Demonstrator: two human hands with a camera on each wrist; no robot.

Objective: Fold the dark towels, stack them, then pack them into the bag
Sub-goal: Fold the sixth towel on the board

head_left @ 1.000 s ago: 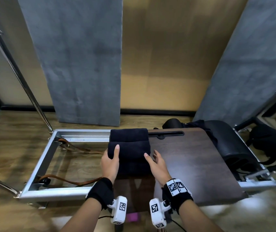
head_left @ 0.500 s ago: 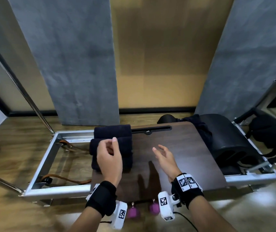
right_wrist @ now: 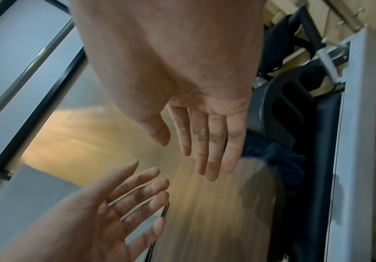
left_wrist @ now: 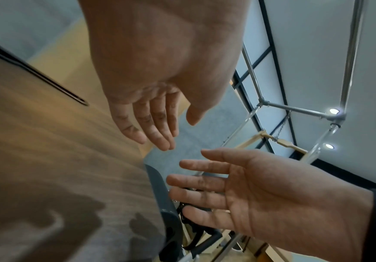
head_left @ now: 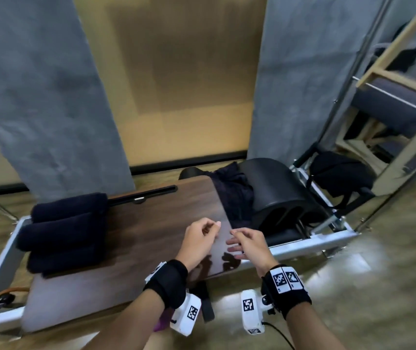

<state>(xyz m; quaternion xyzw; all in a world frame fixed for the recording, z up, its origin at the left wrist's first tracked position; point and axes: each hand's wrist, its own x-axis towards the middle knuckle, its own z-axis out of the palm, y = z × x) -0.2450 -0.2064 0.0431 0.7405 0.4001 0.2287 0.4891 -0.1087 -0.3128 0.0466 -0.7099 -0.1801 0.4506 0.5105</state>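
- Dark navy terry towels, folded into thick pads point(head_left: 63, 231), sit stacked in overlapping tiers at the far left end of the brown wood-grain board point(head_left: 151, 236); parked at that edge they probably leave the board's middle free for the next fold
- Loose dark cloth, likely an unfolded towel point(head_left: 234, 195), lies crumpled off the board's far right corner, against the black padded barrel point(head_left: 277, 193); it looks like the next piece to fetch
- Left hand point(head_left: 199, 238) hovers above the board's right part, fingers loosely curled and holding nothing; in the left wrist view its fingers point(left_wrist: 157, 127) hang relaxed
- Right hand point(head_left: 247, 242) floats over the board's right edge, fingers spread and empty, apparently aimed at the crumpled cloth
- Black soft bag point(head_left: 341, 173), perhaps the one to pack, slumps beyond the barrel, well right of the board
- Compared with a second ago, both hands have let go of the stack, which they were pressing then, and have swung right across the board; the head view has turned right with them, and the stack lies untouched
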